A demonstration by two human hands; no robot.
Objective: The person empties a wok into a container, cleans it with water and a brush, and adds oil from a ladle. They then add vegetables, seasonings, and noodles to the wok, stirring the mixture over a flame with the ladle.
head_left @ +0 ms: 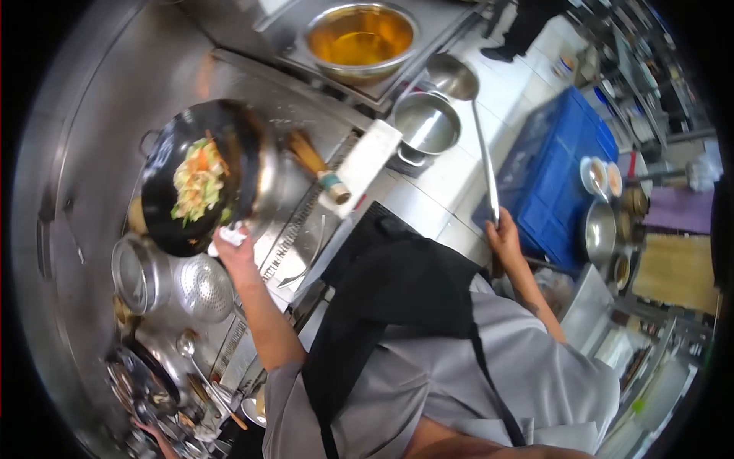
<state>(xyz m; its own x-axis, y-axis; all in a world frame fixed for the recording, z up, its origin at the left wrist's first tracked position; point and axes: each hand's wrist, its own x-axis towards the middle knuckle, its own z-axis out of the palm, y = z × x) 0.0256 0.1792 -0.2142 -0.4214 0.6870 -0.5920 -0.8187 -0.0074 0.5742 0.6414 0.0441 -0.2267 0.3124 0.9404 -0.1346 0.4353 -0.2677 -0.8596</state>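
My left hand (235, 249) is closed at the near rim of a black wok (164, 195), with a folded white cloth (229, 234) between the hand and the metal. Chopped vegetables (199, 182), pale green, white and orange, lie in the wok, which is tilted on the stove. Out to the right, my right hand (505, 236) grips the end of a ladle's long metal handle (486, 157). The ladle's bowl (451, 76) hangs beside and just above a metal pot (426, 126) holding liquid.
A bowl of amber liquid (361, 42) stands at the back. Near the wok are a bamboo brush (317, 164), a perforated strainer (205, 287) and a round sieve (138, 271). A blue bin (554, 168) is at right. Another person's feet (501, 53) and a hand (153, 440) show.
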